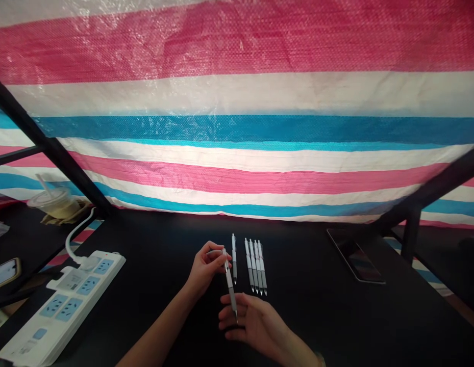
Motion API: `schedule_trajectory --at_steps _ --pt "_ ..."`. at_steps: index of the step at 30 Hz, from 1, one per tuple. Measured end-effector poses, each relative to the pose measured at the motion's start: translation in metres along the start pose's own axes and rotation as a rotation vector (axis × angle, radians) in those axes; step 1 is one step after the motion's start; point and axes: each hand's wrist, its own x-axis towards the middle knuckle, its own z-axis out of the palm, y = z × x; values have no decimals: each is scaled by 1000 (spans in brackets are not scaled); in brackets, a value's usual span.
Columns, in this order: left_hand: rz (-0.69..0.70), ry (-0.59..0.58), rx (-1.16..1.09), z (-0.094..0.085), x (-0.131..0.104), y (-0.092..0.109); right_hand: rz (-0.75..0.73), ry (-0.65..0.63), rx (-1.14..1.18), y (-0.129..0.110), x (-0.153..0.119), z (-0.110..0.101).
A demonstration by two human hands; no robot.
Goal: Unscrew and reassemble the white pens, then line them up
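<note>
My left hand [209, 265] pinches a white and grey ballpoint pen [229, 283] near its top end, and the pen slants with its tip toward me. Just below, my right hand [255, 318] has its fingers spread behind the pen's lower end; whether they touch the pen I cannot tell. Beyond the hands, a single pen [234, 257] of the same look lies on the black table [160, 306]. To its right, several matching pens [255, 267] lie side by side in a row, tips toward me.
A white power strip [68, 306] with a plugged-in cable lies at the left. A dark phone [354, 257] rests at the right. Farther left are a plastic cup [56, 204] and another phone [5, 272]. A striped tarp [237, 178] hangs behind, between black frame bars [64, 163].
</note>
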Motion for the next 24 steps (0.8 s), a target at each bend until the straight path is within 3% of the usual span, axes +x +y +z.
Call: schedule_trajectory --at_steps 14,19,24 --pt "24 46 51 -1 4 -2 -20 -22 -44 -1 -2 1" --pt "68 94 204 -6 13 0 -33 -52 -134 1 -3 2" --pt "161 124 452 -9 39 6 -42 -78 -212 2 -5 1"
